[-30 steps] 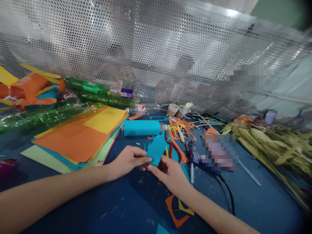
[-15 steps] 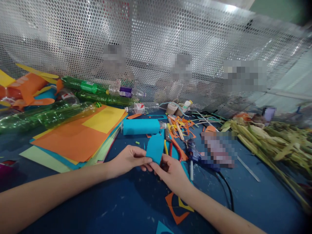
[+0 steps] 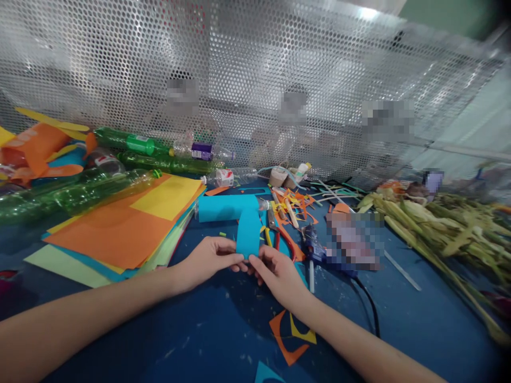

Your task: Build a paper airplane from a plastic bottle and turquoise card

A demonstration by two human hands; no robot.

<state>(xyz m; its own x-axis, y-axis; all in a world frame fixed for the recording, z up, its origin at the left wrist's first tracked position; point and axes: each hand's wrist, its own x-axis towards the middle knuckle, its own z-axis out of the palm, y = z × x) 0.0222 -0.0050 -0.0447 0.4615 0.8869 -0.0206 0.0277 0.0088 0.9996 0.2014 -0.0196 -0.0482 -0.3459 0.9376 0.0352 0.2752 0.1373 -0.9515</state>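
A blue paper piece point(image 3: 248, 234) with a rounded top stands upright between my two hands. My left hand point(image 3: 217, 256) pinches its lower left corner, and my right hand point(image 3: 275, 268) pinches the lower right one. Just behind it lies a clear bottle wrapped in blue paper point(image 3: 217, 208), its neck pointing right; the top of the piece overlaps the wrap in view. Red-handled pliers or scissors point(image 3: 290, 239) rest right of the piece, beside a dark blue glue gun point(image 3: 316, 249).
Stacked coloured paper point(image 3: 107, 234) lies at the left, with green bottles point(image 3: 96, 191) behind it. Orange scraps point(image 3: 288, 340) are near my right forearm. Dried husks point(image 3: 443, 234) cover the right side. A perforated metal screen point(image 3: 247, 69) stands behind.
The blue piece has turned to face me more squarely and looks narrower and taller. Both hands keep hold of its lower edge. The whole view has shifted slightly.
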